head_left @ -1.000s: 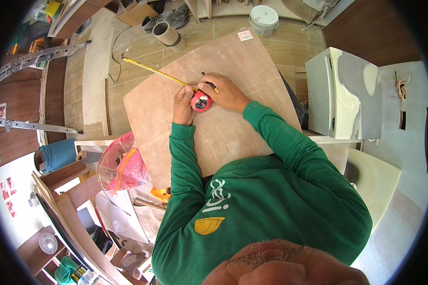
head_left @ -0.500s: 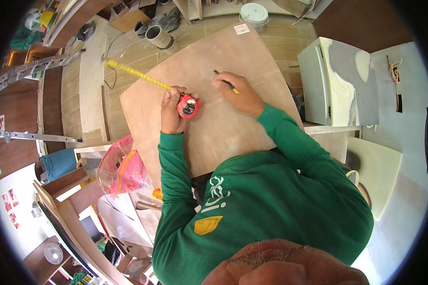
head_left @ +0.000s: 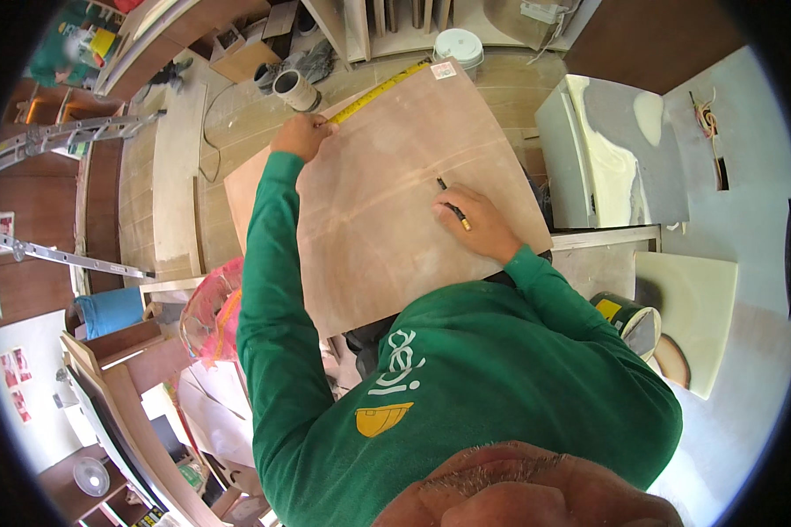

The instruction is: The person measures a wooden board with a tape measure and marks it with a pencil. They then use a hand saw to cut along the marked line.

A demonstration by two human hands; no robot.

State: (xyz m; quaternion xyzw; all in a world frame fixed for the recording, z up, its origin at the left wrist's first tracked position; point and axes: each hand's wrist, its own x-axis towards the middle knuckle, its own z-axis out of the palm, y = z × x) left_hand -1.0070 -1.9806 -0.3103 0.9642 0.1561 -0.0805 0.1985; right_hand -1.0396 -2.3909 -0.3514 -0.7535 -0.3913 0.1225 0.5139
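The left hand (head_left: 302,136) has reached the plywood panel's (head_left: 395,237) far edge, gripping the tape measure (head_left: 357,104); its yellow blade (head_left: 382,90) now extends rightward from that hand, not leftward. The right hand (head_left: 479,227) still grasps a pencil (head_left: 460,217).

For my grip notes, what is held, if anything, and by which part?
Left hand holds the yellow tape blade at its lower-left visible end; right hand holds the pencil around its middle.

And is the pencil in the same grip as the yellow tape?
No, the right grip has the pencil, while the left grip holds the yellow tape along the board's far edge.
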